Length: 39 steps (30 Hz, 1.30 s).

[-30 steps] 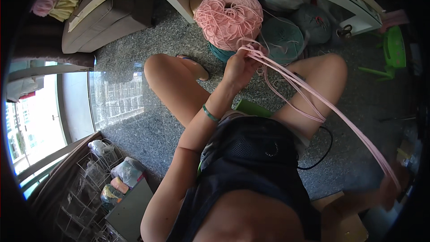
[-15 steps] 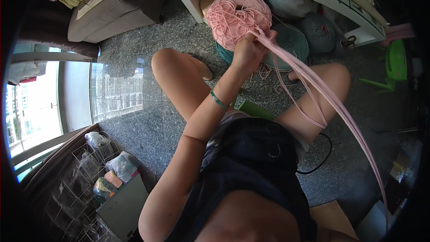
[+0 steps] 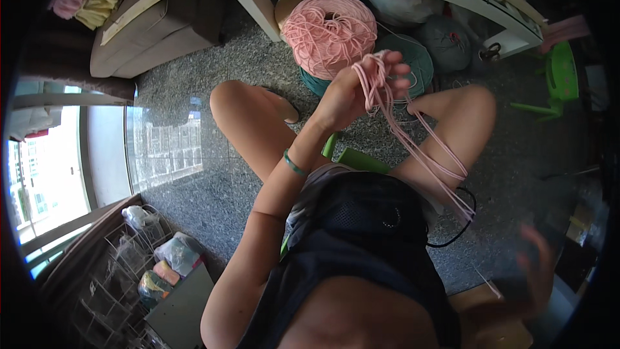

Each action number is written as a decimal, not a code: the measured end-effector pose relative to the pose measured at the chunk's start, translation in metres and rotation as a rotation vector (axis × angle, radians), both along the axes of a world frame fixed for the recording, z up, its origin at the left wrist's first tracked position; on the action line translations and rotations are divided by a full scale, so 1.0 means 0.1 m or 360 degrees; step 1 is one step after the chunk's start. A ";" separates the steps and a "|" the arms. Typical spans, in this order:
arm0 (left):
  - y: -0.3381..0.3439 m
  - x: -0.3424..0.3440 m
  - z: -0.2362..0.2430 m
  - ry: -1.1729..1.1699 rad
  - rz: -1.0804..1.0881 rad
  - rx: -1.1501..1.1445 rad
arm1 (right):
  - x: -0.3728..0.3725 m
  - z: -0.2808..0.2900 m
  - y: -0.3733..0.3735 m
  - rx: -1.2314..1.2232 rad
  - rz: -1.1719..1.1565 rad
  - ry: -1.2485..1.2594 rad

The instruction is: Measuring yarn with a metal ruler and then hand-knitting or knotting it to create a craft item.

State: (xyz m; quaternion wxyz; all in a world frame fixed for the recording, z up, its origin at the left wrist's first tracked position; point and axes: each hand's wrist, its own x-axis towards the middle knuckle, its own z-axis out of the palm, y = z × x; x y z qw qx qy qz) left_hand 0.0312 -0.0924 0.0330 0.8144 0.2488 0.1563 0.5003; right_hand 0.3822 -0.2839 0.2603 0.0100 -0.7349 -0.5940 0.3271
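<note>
Pinching looped pink yarn (image 3: pixel 382 84) in left hand (image 3: pixel 352 94) before the pink cone (image 3: pixel 329 32) — few loops gathered, most still wound — right hand (image 3: pixel 533 265) blurred, grip unclear.

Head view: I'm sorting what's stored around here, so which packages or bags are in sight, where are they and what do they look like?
Clear plastic bags: lower left in the wire rack, bulging, with white, pink and green contents.
White plastic bag: under the white shelf at top, crumpled.
Cardboard box: lower right, brown, blurred.
No signs or screens show.
</note>
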 end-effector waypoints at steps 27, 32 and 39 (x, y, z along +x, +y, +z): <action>-0.27 0.07 0.09 0.0008 -0.0690 -0.0091 | -1.47 -1.55 1.80 0.0804 0.0936 0.1080; -0.31 0.09 0.06 0.0167 -0.0628 -0.0097 | -1.51 -1.50 1.74 0.1148 0.0916 0.0938; -0.31 0.22 0.10 0.0003 -0.0382 -0.0221 | -1.50 -1.55 1.63 0.1495 0.0643 0.0755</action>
